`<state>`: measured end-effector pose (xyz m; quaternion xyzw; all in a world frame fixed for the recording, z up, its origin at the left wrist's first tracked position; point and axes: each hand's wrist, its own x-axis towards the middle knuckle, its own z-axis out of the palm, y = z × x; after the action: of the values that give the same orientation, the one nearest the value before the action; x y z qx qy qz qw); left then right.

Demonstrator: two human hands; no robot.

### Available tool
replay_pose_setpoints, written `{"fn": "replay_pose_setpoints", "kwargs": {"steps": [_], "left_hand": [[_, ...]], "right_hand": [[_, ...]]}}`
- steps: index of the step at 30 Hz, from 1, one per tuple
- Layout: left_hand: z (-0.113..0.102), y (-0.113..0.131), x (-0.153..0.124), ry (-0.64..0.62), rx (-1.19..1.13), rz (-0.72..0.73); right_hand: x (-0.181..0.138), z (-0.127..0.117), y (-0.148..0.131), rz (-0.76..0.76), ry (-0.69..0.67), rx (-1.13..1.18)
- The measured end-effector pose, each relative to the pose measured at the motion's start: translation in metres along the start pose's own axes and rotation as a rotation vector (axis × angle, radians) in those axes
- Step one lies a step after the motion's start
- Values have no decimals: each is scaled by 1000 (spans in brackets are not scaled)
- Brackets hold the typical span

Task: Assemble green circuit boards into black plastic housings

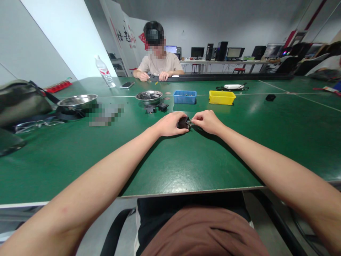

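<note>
My left hand [172, 124] is wrapped around a small black plastic housing [182, 123], holding it just above or on the green table. Small metallic, greenish parts [190, 123] stick out of the housing's right end. Against that end, my right hand [206, 121] pinches thumb and forefinger together; what lies between the fingertips is too small to make out. Beyond my left hand are two more black plastic pieces, a flat one [150, 110] and a boxy one [162, 107], in front of a steel bowl [148, 101] of dark parts.
A blue bin [184, 97] with small parts and a yellow bin [222, 98] stand ahead. Further right lies a black piece [270, 97]. To the left are another steel bowl [77, 101], a bag [23, 101] and a bottle [105, 73]. Opposite sits a co-worker [162, 64].
</note>
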<state>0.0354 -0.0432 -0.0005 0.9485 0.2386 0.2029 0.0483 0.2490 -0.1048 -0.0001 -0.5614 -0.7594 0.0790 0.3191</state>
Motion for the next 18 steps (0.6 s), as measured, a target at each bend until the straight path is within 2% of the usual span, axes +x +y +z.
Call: {"fn": "replay_pose_setpoints", "kwargs": {"steps": [11,18], "left_hand": [[-1,-5,1,74,33,-125],[-2,-8,0,100,28,-159]], "right_hand": [[2,-5,4,24,125,10],[2,-6,4,26,125,19]]}}
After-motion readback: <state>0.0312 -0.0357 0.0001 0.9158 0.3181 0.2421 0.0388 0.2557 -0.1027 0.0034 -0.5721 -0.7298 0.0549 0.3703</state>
